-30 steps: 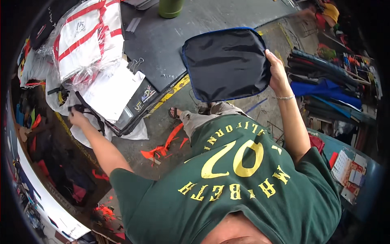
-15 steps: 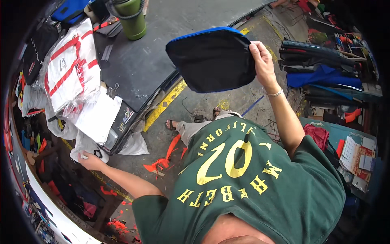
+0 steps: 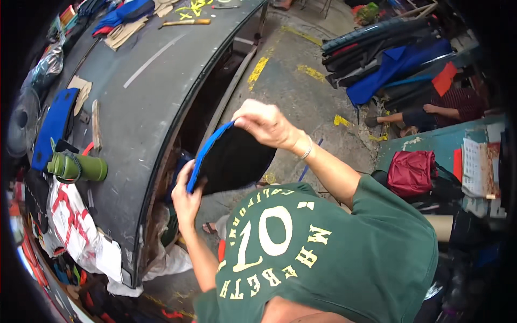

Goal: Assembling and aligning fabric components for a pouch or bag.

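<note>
Between my two hands, in front of my chest, is a black fabric panel [image 3: 239, 161] with a blue edge [image 3: 207, 149] turned up toward me. My right hand [image 3: 265, 124] pinches the upper end of that edge between thumb and fingers. At its lower left end, my left hand [image 3: 187, 199] has its fingers and thumb closed round the rim. The panel is tilted and slightly curved, so its blue side shows only as a narrow strip.
A dark worktable [image 3: 140, 113] on the left bears a green jug [image 3: 89, 167], a blue piece [image 3: 54, 129], a hammer [image 3: 186, 22] and a white-and-red bag [image 3: 70, 220]. Fabric rolls [image 3: 371, 51] lie at the far right, near a seated person [image 3: 452, 107]. A maroon bag [image 3: 412, 172] rests closer.
My left hand has left the white plastic at the table's corner and taken hold of the panel. My right hand has brought the panel lower and left, and the view has turned.
</note>
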Demonstrator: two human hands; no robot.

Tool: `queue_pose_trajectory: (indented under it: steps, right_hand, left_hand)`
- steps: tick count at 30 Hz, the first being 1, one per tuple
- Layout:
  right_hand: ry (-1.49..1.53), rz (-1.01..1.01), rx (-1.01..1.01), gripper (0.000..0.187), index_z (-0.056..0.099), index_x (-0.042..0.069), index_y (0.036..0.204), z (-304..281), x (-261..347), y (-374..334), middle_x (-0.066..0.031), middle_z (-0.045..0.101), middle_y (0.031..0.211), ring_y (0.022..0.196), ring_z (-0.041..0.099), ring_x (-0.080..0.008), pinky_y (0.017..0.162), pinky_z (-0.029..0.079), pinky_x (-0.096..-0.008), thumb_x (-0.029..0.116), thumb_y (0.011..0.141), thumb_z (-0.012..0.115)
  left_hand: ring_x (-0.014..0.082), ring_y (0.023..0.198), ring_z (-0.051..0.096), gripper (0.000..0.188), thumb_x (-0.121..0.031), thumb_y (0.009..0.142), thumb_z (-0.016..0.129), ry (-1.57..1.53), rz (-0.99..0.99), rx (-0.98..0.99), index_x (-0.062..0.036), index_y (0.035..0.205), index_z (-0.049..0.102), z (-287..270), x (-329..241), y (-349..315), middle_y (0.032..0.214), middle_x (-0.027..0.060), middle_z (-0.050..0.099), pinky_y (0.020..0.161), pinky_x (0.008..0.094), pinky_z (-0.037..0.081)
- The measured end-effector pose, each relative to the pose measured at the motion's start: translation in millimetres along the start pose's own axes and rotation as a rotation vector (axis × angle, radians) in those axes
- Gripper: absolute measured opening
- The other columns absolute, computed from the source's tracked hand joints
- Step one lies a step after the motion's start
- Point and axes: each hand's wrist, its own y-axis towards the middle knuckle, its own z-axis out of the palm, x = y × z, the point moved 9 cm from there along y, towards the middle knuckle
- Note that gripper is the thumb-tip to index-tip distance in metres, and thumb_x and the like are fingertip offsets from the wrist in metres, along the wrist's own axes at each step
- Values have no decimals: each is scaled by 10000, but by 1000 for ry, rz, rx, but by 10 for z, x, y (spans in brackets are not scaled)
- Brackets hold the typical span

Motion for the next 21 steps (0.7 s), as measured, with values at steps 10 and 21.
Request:
queue_pose_trajectory:
  steps: [10,21]
  right_hand:
    - [314,585,-312,156,675,24,1032,-1173,-1448,-552,-65,683,992,880,650,-155,797,536,-309,164,964,660]
    - [722,481,-426,379,543,39,1174,-1024,-1944,460,-61,666,1063,1031,649,-159,908,559,-345,35,863,760]
  left_hand:
    - [321,1243,613,737,206,702,464,177,353,-104,-132,1334,640,1278,-1083,1199,1323,158,640,1058,376,485]
    - [273,1272,595,655,127,807,508,147,330,174,-143,1399,587,1610,-1023,2523,1374,99,623,1054,362,480]
